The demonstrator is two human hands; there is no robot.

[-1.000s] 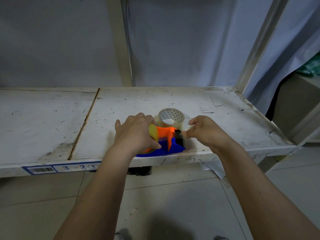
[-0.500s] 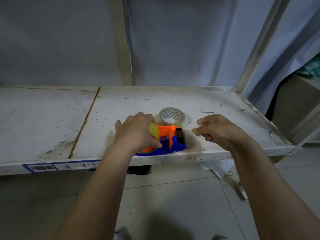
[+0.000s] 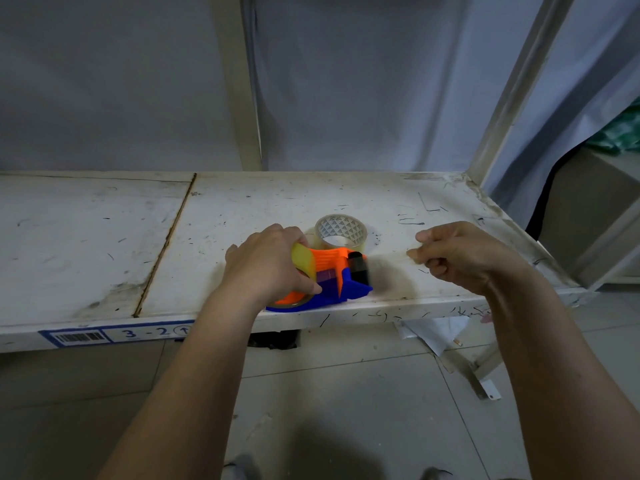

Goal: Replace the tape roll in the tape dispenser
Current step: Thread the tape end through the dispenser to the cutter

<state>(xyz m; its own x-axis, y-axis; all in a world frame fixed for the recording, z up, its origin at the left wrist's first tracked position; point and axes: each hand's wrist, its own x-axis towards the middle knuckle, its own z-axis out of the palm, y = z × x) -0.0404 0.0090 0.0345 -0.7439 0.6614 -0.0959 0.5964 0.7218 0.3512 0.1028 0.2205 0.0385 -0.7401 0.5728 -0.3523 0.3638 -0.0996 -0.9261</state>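
Observation:
An orange and blue tape dispenser lies on the white shelf near its front edge. My left hand grips its rear, where a yellowish tape roll sits in it. My right hand is well to the right of the dispenser's black front end, fingers pinched on a clear strip of tape stretched from the dispenser. A second, nearly used-up clear roll with a patterned core stands just behind the dispenser.
The shelf has a seam left of my hands and a barcode label on its front lip. Upright posts stand behind. Paper scraps and a metal bracket lie on the tiled floor.
My right hand has moved away to the right from the dispenser's front end, drawing a strip of tape out with it. My left hand has kept its hold on the dispenser.

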